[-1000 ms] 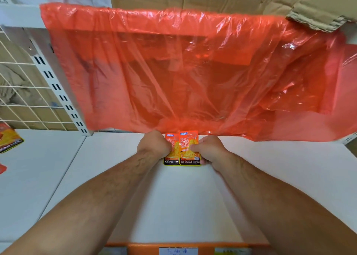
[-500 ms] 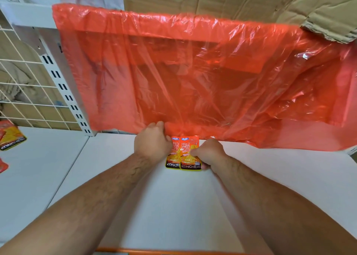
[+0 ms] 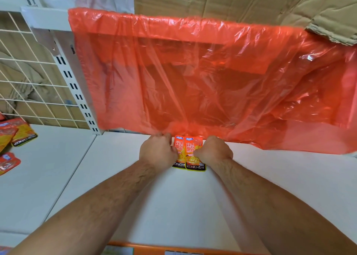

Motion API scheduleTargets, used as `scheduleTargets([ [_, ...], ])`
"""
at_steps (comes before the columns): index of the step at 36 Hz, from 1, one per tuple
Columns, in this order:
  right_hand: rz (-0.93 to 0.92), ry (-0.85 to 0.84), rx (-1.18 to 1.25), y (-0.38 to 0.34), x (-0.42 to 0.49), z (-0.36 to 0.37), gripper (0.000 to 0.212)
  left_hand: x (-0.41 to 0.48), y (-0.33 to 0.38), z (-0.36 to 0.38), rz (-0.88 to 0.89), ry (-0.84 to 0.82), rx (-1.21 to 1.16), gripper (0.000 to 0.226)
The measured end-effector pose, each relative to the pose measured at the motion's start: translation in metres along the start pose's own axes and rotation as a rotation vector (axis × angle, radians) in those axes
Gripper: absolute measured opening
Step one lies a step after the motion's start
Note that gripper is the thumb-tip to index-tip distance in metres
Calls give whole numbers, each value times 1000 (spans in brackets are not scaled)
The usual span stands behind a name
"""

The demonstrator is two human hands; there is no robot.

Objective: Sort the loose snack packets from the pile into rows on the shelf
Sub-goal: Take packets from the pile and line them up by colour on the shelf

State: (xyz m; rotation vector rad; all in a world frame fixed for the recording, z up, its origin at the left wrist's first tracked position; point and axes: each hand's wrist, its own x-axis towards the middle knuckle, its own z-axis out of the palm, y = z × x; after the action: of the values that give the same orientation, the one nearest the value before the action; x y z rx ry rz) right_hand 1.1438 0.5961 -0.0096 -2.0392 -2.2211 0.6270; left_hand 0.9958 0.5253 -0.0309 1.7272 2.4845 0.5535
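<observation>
Two orange snack packets lie side by side, flat on the white shelf (image 3: pixel 173 206), just below the hem of a hanging red plastic sheet. My left hand (image 3: pixel 156 152) curls over the left edge of the left packet (image 3: pixel 178 150). My right hand (image 3: pixel 214 154) pinches the right edge of the right packet (image 3: pixel 193 158) with thumb and fingertips. The right packet slightly overlaps the left one. A pile of loose packets (image 3: pixel 17 135) of the same kind lies on the neighbouring shelf at far left.
The red plastic sheet (image 3: pixel 193 81) hangs from the upper shelf and hides the back of this bay. A slotted white upright (image 3: pixel 77 92) and a wire grid (image 3: pixel 29 81) stand at the left. Cardboard (image 3: pixel 251 2) lies above. An orange price rail (image 3: pixel 154 248) edges the front.
Both hands stay on the two packets, and the packets have barely moved. My view has turned slightly left, so more of the loose pile shows.
</observation>
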Motion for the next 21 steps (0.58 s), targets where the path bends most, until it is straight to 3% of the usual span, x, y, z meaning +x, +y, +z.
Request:
scheduleTargets([
  [7,-101,71,5,8,-11,2,17,-18,5,-10,-10,-4,16,24],
  [11,-261,130,-30,18,-24,3,32,-32,7,-20,-18,-44,35,34],
  [15,-506,67,-221,28,-45,6,51,-52,7,-28,-15,-74,62,42],
  [19,-634,1,-320,32,-73,5,68,-81,8,-37,-22,-125,151,74],
  [21,-691,-15,-336,33,-88,4,67,-96,7,-42,-48,-140,152,66],
])
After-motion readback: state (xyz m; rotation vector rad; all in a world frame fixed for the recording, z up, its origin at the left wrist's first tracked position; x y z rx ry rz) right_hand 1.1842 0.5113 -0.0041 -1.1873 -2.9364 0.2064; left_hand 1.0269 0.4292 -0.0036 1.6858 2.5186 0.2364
